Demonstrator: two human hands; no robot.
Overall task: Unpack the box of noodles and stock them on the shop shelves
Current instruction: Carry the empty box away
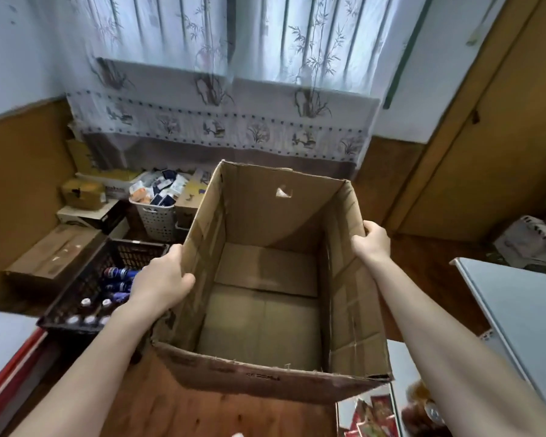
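Though print on its near flap is unreadable, one cardboard box (259, 326) is gripped at opposite side walls by left hand (163, 282) and right hand (372, 241).

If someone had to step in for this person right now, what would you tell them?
Left hand: grips the top edge of the cardboard box on its left wall.
Right hand: grips the edge of the right wall.
Box: open on top, nothing inside, no noodle packs in view.
Done: unpacking looks finished.
Left: no shelves in view, so the stocking cannot be checked. The likely next step is to put the empty box away.
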